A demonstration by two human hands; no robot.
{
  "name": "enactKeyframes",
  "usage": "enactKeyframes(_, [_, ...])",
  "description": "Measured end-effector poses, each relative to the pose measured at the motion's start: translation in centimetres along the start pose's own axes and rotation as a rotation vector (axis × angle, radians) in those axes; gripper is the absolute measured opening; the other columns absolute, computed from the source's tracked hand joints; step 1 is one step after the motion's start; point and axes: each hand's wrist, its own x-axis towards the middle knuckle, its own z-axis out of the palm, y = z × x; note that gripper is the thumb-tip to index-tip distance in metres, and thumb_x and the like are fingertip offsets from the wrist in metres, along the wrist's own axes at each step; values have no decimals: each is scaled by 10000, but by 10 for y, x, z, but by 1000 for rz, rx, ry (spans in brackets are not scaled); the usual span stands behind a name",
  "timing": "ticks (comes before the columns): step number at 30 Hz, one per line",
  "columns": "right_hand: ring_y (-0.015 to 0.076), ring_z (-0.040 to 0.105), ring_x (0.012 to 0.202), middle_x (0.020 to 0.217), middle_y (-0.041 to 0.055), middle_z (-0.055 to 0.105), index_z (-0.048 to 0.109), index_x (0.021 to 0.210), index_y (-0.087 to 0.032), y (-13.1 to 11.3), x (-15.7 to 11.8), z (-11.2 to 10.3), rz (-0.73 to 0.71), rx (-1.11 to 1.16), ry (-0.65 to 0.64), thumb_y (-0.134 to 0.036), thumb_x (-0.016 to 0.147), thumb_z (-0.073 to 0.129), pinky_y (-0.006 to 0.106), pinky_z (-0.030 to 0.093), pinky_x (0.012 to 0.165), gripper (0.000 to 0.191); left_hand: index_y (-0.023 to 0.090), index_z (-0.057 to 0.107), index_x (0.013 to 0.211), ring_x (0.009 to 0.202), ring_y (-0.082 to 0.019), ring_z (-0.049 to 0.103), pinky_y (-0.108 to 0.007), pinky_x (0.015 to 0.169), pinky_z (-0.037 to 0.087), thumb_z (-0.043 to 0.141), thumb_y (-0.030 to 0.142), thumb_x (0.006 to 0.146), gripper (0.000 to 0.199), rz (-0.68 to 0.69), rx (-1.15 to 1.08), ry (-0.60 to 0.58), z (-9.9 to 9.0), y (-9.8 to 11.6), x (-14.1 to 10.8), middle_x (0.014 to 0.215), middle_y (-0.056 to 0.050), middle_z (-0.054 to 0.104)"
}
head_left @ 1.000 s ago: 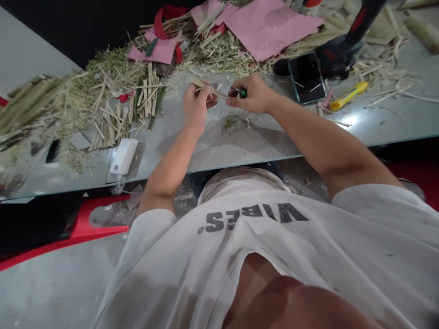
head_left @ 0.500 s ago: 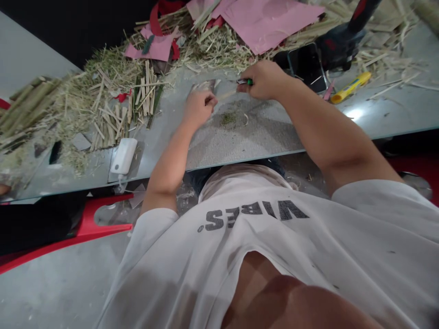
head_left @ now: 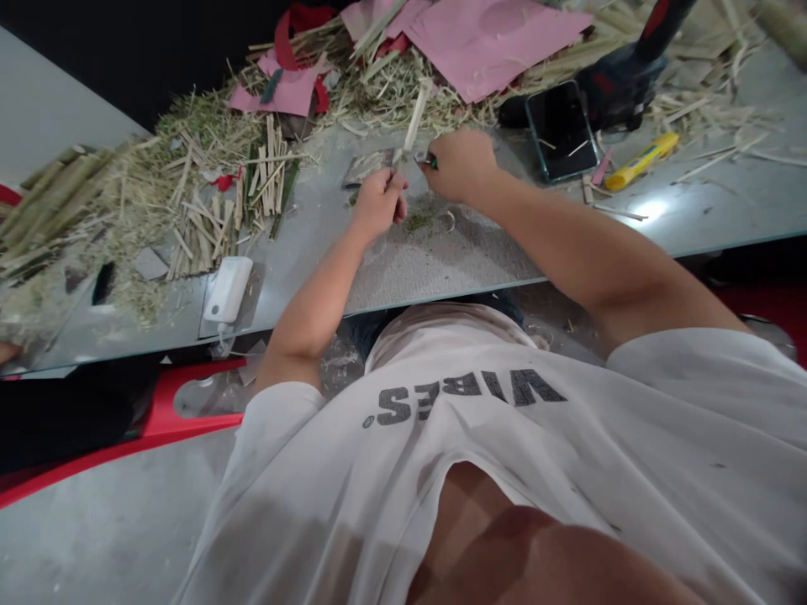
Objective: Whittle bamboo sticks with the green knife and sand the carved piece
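Observation:
My left hand (head_left: pixel 378 206) is closed on a pale bamboo strip (head_left: pixel 417 113), which points up and away from me over the table. My right hand (head_left: pixel 463 165) is closed round a small knife (head_left: pixel 431 160) with a bit of green on its handle. Its short metal blade lies close beside the lower part of the strip; whether it touches I cannot tell. Just beyond my left fingers a worn, flat, dark-edged piece (head_left: pixel 367 167) rests on the table. Green-brown shavings (head_left: pixel 419 222) lie between my forearms.
Cut bamboo sticks (head_left: pixel 268 181) and heaped shavings (head_left: pixel 182 139) spread to the left, near a white device (head_left: pixel 228 289) with a cable. On the right are a phone (head_left: pixel 560 130), a yellow cutter (head_left: pixel 643 161) and a dark power tool (head_left: pixel 614 88). Pink paper (head_left: pixel 492 42) covers shavings behind.
The strip has swung from lying nearly flat between my hands to pointing away from me. My right hand has moved left and slightly nearer, uncovering more of the phone. My left hand has turned.

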Motion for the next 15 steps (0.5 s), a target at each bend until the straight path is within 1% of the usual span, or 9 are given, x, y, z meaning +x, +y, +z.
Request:
enactKeyframes(3, [329, 624, 1134, 1243, 236, 745, 801, 1194, -89, -7, -2, 6, 5, 37, -60, -323, 1231, 690, 439, 415, 991, 261, 243, 628, 925, 501, -153, 566, -272, 589, 466, 566, 324, 1306, 395, 62, 33, 4, 5, -7, 0, 608, 35, 587])
enactKeyframes(5, [333, 632, 1121, 1210, 236, 740, 799, 1173, -83, -10, -4, 8, -6, 38, -88, -324, 1230, 693, 440, 420, 991, 270, 235, 637, 936, 503, -153, 574, -271, 603, 471, 527, 300, 1317, 402, 80, 39, 0, 8, -11, 0, 618, 33, 589])
enactKeyframes(8, [324, 631, 1059, 1180, 236, 749, 822, 1179, -92, -13, -5, 11, -14, -4, -75, -376, 1239, 678, 426, 425, 941, 324, 230, 641, 937, 509, -147, 587, -263, 608, 456, 614, 371, 1305, 395, 82, 34, 19, 11, -14, 0, 632, 41, 571])
enactKeyframes(11, [311, 623, 1046, 1192, 246, 762, 840, 1214, -92, -13, -3, 13, 10, -4, -34, -388, 1249, 664, 418, 427, 927, 346, 239, 622, 893, 519, -151, 588, -267, 605, 445, 701, 428, 1273, 431, 88, 43, 59, 14, -11, -3, 614, 49, 528])
enactKeyframes(15, [286, 614, 1009, 1195, 242, 758, 841, 1237, -89, -12, 1, 15, 24, 12, -15, -423, 1290, 601, 417, 420, 925, 415, 254, 587, 850, 556, -180, 596, -293, 662, 505, 599, 372, 1309, 474, 124, 95, 101, 17, -5, -8, 575, 46, 476])
